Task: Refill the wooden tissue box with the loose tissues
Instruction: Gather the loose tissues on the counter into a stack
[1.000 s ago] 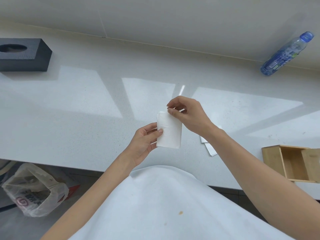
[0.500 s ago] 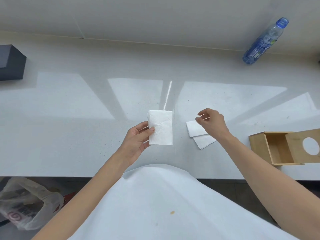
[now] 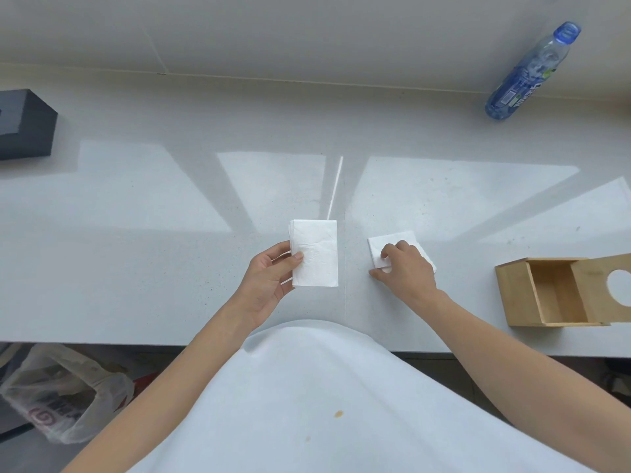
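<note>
My left hand (image 3: 269, 281) holds a small stack of folded white tissues (image 3: 316, 252) just above the counter, thumb on its left edge. To its right my right hand (image 3: 406, 271) presses down on loose folded tissues (image 3: 389, 245) lying on the counter, fingers curled over them and thumb at their lower edge. At the right edge the wooden tissue box (image 3: 546, 291) lies on its side with its open cavity facing me. Its lid with a round hole (image 3: 611, 285) stands swung out to the right.
A blue-capped plastic water bottle (image 3: 526, 76) lies at the back right by the wall. A black tissue box (image 3: 24, 124) sits at the far left. The grey counter (image 3: 136, 250) has its front edge close to my body. Below left hangs a plastic bag (image 3: 65, 394).
My right hand let go of the stack, moved right and came down onto the loose tissues on the counter. My left hand kept the stack. The view shifted right, showing more of the wooden box.
</note>
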